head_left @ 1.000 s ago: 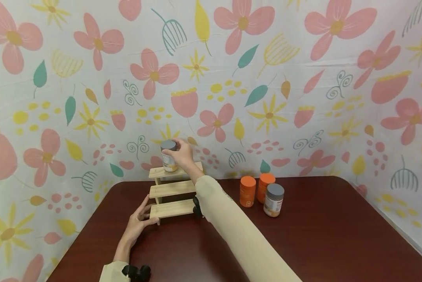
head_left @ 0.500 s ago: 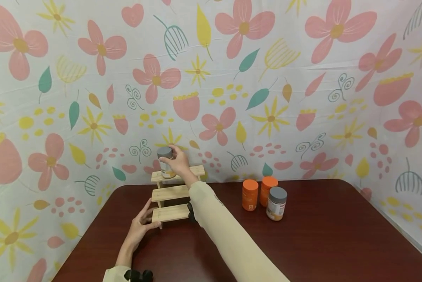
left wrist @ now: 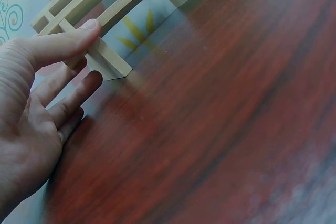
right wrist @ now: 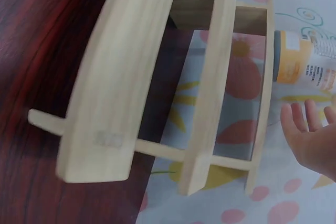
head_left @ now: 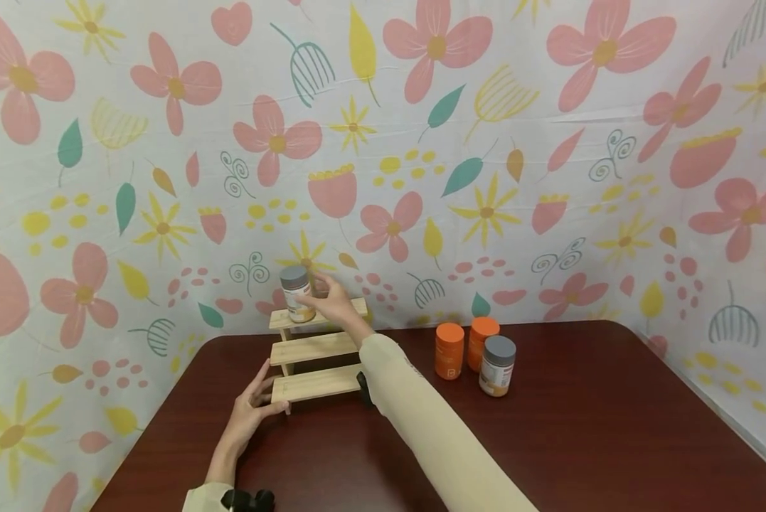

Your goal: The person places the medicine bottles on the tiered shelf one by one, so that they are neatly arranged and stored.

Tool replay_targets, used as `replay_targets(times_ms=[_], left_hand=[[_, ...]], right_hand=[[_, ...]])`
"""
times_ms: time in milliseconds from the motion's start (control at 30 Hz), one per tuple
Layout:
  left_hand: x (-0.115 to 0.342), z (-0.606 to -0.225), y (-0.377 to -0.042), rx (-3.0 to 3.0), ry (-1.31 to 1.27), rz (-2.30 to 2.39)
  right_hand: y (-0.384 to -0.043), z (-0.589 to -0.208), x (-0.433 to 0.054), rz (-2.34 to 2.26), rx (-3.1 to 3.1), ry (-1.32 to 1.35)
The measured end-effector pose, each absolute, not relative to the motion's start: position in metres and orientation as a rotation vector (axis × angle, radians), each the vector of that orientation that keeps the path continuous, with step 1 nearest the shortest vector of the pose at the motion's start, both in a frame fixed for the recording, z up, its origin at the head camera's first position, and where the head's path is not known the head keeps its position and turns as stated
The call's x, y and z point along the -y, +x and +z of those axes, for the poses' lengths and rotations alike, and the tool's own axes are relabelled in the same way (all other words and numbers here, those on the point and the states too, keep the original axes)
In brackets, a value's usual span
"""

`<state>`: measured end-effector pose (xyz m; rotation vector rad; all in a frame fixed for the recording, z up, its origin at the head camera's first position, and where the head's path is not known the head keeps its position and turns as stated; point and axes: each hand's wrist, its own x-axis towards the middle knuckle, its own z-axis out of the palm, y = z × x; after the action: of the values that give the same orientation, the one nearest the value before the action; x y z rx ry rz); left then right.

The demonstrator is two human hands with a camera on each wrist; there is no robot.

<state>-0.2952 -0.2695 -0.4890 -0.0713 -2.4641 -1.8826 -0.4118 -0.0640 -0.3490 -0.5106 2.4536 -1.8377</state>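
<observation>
A three-step wooden display rack (head_left: 312,348) stands near the back of the table. On its top step sits a jar (head_left: 297,295) with a grey lid and a white-and-orange label, close to the left end. My right hand (head_left: 334,302) is just right of that jar, its fingers loosely spread; the right wrist view shows a gap between the fingertips (right wrist: 310,107) and the jar (right wrist: 302,59). At the rack's lower left end my left hand (head_left: 248,412) holds the bottom step, with the thumb (left wrist: 86,29) on its front corner and the other fingers behind.
To the right of the rack, two orange jars (head_left: 449,350) (head_left: 483,334) and another grey-lidded jar (head_left: 497,366) stand grouped on the dark red-brown table (head_left: 581,427). A flower-patterned cloth (head_left: 523,163) hangs directly behind the table.
The jar on the top step has shifted slightly left toward the step's end. My right hand has let go of it and drawn back rightward. The left hand stays at the rack.
</observation>
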Motion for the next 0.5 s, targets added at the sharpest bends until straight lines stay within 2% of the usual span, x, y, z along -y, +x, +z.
replay_targets(times_ms=[500], left_hand=[[0.271, -0.489, -0.295, 2.462, -0.083, -1.885]], right_hand=[[-0.407, -0.366, 0.011, -1.957, -2.447, -0.556]])
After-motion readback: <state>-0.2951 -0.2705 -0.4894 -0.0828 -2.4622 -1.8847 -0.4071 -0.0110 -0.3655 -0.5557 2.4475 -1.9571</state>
